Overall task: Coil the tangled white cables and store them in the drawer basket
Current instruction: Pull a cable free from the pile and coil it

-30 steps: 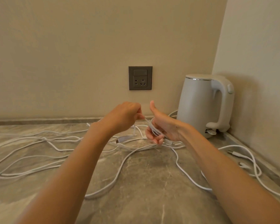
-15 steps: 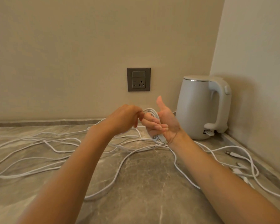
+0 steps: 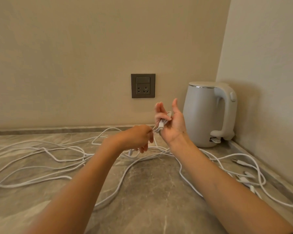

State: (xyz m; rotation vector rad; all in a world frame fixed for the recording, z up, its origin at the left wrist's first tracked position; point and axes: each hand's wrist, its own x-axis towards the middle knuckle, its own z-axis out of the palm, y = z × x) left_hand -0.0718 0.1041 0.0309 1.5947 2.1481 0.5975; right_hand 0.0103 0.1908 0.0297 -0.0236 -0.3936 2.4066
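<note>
Thin white cable (image 3: 163, 122) is looped round the raised right hand's (image 3: 173, 126) fingers, one curled over it, and pinched just beside by the left hand (image 3: 137, 137), above the grey marbled stone countertop (image 3: 150, 191).

- This looks like a corner of a home kitchen.
- A white electric kettle (image 3: 203, 115) stands on the worktop, in the corner where two plain beige walls (image 3: 57, 48) meet.
- The worktop (image 3: 150, 191) is grey stone with pale veins and has a low raised strip along the walls.
- A dark grey wall socket (image 3: 143, 85) with a switch sits a little above the worktop.
</note>
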